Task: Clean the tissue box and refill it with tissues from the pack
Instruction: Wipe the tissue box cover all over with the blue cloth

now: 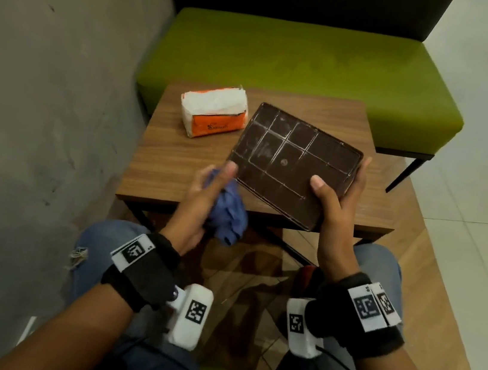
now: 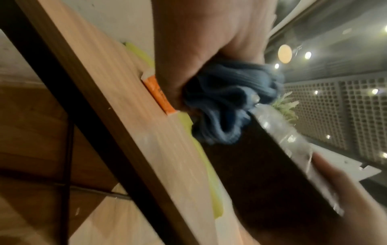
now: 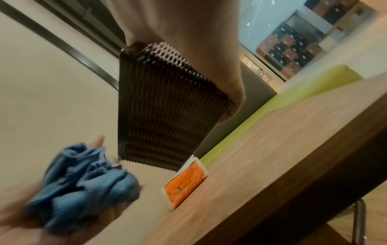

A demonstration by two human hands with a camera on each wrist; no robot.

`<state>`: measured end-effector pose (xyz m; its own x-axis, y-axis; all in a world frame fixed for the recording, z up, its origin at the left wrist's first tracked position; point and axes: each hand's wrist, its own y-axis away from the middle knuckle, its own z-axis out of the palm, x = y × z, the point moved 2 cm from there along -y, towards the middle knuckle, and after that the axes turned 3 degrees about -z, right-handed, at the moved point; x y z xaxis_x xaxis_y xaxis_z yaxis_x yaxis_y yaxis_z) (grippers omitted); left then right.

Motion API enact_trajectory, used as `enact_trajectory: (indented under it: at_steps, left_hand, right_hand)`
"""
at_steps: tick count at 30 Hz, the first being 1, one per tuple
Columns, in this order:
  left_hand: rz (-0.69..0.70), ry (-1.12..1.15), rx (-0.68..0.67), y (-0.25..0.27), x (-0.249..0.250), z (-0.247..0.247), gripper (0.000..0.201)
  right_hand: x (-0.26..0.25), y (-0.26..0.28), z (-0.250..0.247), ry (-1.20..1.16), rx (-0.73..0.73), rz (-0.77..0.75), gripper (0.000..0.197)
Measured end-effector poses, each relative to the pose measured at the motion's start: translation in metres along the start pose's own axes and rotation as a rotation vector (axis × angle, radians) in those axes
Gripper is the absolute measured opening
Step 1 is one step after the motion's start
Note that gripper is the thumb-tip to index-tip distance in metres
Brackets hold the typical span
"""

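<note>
The dark brown tissue box is held tilted above the table, its dusty gridded underside facing up. My right hand grips its near right corner, thumb on top. The box's woven side shows in the right wrist view. My left hand holds a crumpled blue cloth at the box's near left corner; the cloth touches that corner. The orange and white tissue pack lies on the table at the back left, and the pack also shows in the right wrist view.
A small wooden table stands before my knees. Behind it is a green bench with a dark back. A grey wall runs along the left, and pale floor tiles lie to the right.
</note>
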<state>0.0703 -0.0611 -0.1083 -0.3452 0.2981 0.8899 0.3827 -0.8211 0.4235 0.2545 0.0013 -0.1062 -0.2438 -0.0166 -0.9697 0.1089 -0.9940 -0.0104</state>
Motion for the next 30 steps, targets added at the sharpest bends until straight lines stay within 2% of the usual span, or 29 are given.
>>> enact_trajectory:
  at_steps: [2, 3, 5, 6, 8, 11, 12, 15, 17, 19, 22, 23, 26, 27, 29, 30]
  left_hand:
    - [0.229, 0.066, 0.225, -0.005, 0.012, -0.018, 0.070]
    - [0.365, 0.002, 0.299, -0.008, 0.020, -0.022, 0.060]
    - [0.594, -0.298, 0.374, -0.011, 0.035, -0.019, 0.050]
    - [0.658, -0.477, 0.380, -0.010, 0.039, -0.011, 0.048]
    - [0.760, -0.750, 0.280, 0.001, 0.033, 0.010, 0.043]
    - [0.953, -1.030, 0.000, 0.018, 0.011, 0.029, 0.039]
    - [0.947, -1.046, -0.007, 0.016, 0.012, 0.026, 0.038]
    - [0.743, -0.810, 0.276, -0.017, 0.030, 0.003, 0.035]
    - [0.709, -0.692, 0.348, -0.024, 0.039, -0.001, 0.038]
    - [0.772, -0.844, 0.271, -0.008, 0.034, 0.015, 0.039]
    - [0.928, -1.030, 0.037, 0.022, 0.015, 0.035, 0.032]
    - [0.916, -1.016, 0.037, 0.018, 0.017, 0.032, 0.030]
    - [0.758, -0.830, 0.266, -0.013, 0.031, 0.011, 0.028]
    - [0.735, -0.782, 0.302, -0.017, 0.032, 0.008, 0.028]
    - [0.771, -0.846, 0.277, -0.003, 0.025, 0.019, 0.028]
    - [0.832, -0.921, 0.200, 0.009, 0.017, 0.030, 0.027]
  right_hand:
    - [-0.001, -0.002, -0.001, 0.002, -0.025, -0.035, 0.090]
    - [0.001, -0.003, 0.000, 0.012, -0.048, -0.042, 0.086]
    - [0.005, -0.002, 0.006, 0.017, -0.074, -0.033, 0.083]
    - [0.007, -0.003, 0.011, 0.018, -0.073, -0.024, 0.084]
    - [0.008, -0.005, 0.020, 0.061, -0.041, -0.018, 0.089]
    - [0.008, -0.011, 0.024, 0.122, -0.025, -0.022, 0.092]
    - [0.008, -0.012, 0.023, 0.142, -0.037, -0.019, 0.091]
    - [0.008, -0.011, 0.020, 0.184, -0.069, -0.027, 0.090]
    - [0.007, -0.010, 0.019, 0.174, -0.069, -0.038, 0.089]
    - [0.004, -0.013, 0.021, 0.176, -0.042, -0.042, 0.089]
    - [0.005, -0.016, 0.018, 0.221, -0.030, -0.077, 0.089]
    - [0.005, -0.015, 0.016, 0.216, -0.036, -0.074, 0.090]
    - [0.010, -0.009, 0.012, 0.211, -0.062, -0.064, 0.090]
    - [0.011, -0.008, 0.013, 0.210, -0.046, -0.064, 0.090]
    - [0.011, -0.008, 0.016, 0.166, 0.012, -0.052, 0.091]
    - [0.011, -0.009, 0.016, 0.143, 0.039, -0.051, 0.092]
